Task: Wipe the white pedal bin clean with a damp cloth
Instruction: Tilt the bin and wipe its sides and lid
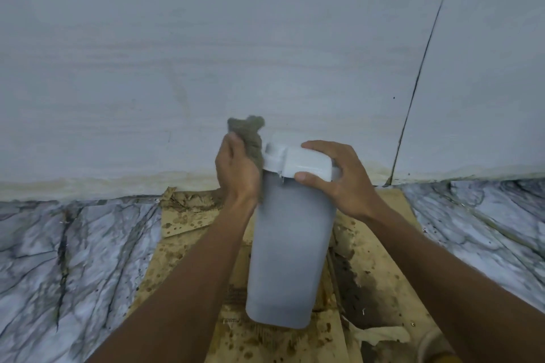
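The white pedal bin (287,250) is tipped toward me over a stained cardboard sheet, its base end nearest the camera and its lidded top (298,163) away. My right hand (333,177) grips the lid end, thumb on the near edge and fingers curled over the far side. My left hand (236,171) holds a crumpled grey-brown cloth (250,135) against the bin's upper left side. Part of the cloth sticks up above my fingers. The pedal is not visible.
Wet, spotted cardboard (368,274) lies under the bin on a marble-patterned floor (73,259). A pale wall (206,53) with a stained lower edge rises directly behind. A dark vertical joint (418,76) runs down the wall at the right. Torn paper scraps (380,334) lie at lower right.
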Motion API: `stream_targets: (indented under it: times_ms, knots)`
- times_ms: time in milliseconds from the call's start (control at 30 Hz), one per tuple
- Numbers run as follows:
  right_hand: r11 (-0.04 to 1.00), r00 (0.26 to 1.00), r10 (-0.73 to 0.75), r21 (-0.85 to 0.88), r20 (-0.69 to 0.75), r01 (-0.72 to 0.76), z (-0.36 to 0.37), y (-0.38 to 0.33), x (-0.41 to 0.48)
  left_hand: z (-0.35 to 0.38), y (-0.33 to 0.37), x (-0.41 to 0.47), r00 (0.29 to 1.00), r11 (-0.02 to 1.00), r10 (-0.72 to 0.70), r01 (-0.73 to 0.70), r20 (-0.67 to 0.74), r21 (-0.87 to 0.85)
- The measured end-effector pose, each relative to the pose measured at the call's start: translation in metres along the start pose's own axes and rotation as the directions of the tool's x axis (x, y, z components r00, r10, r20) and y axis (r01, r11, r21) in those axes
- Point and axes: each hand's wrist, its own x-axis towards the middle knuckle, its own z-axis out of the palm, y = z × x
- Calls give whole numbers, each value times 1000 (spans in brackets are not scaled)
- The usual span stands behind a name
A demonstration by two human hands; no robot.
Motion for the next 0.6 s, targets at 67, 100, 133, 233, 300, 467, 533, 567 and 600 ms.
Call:
stream_targets:
  times_ms: [67,100,133,233,300,467,533,567,600]
  knots:
    - [995,997,-46,-81,54,50,6,-11,-9,-4,9,-4,963,949,88,-158,256,271]
    - [990,994,-66,-116,85,76,9,-15,-15,-6,11,-5,931,898,80,-222,356,381]
    - [987,990,-79,-133,115,95,11,-20,-23,-10,12,-5,906,843,47,-262,421,470]
    - [990,977,-55,-117,206,81,9,-32,-56,-20,23,-12,850,721,-114,-285,515,631]
    - [993,963,-14,-111,270,45,3,-37,-78,-27,26,-22,809,621,-199,-332,553,710]
    - [990,966,136,15,219,-142,-11,-44,-97,-56,26,-66,713,480,-261,-489,650,729]
    - [984,969,175,-23,173,-174,-14,-38,-87,-64,22,-77,706,454,-271,-506,655,733]
    - [982,964,186,-76,190,-174,-16,-34,-80,-66,21,-80,717,451,-269,-496,643,742]
    - [978,954,188,-136,232,-159,-18,-30,-71,-66,21,-82,734,448,-264,-481,626,753]
